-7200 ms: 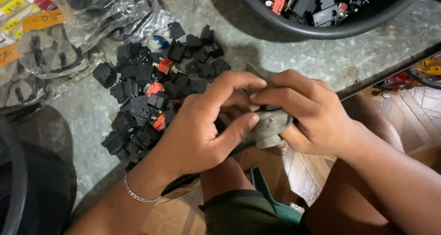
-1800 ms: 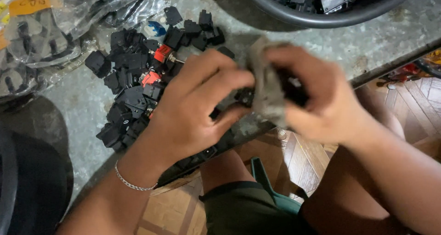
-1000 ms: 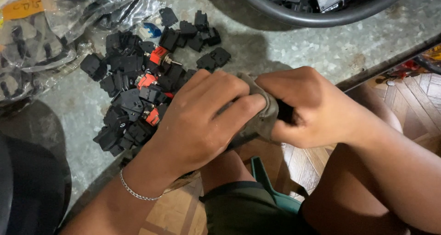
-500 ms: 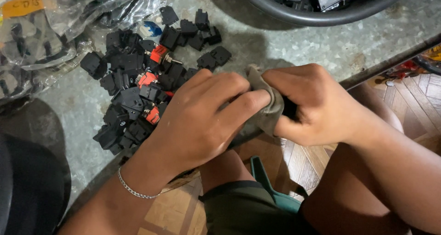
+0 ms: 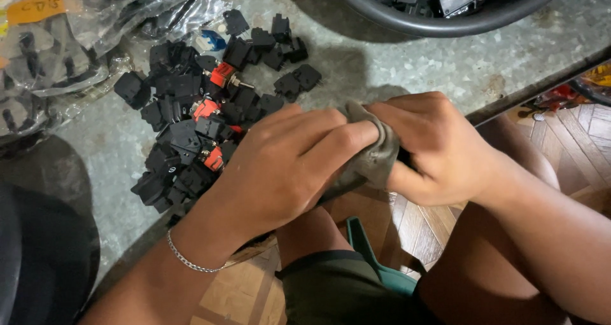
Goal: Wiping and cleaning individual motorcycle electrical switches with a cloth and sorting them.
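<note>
Lowest in the frame, near the bottom centre, a dark green cloth of shorts (image 5: 331, 287) covers the person's lap, with a teal plastic seat edge (image 5: 375, 261) just right of it and a pale wooden parquet floor (image 5: 573, 128) showing at the right edge. Just above, at mid-frame, both hands meet over a crumpled grey rag (image 5: 375, 159). The left hand (image 5: 280, 166), a thin silver chain bracelet (image 5: 188, 260) on its wrist, is curled over the rag from the left, fingers clenched on the cloth. The right hand (image 5: 439, 150) closes on it from the right, so the rag sits bunched between the two grips, its folds bulging out where the fingertips meet; whether anything is wrapped inside cannot be seen.

Beyond the hands, a speckled grey stone tabletop (image 5: 407, 64) carries a heap of small black plastic switches, some with red faces (image 5: 197, 121), at centre-left, just beside the left hand's knuckles. Farther up, clear plastic bags of dark parts (image 5: 83, 39) fill the upper left, and a round dark grey basin holding more black parts (image 5: 445, 23) sits at the upper right, well apart from the rag.
</note>
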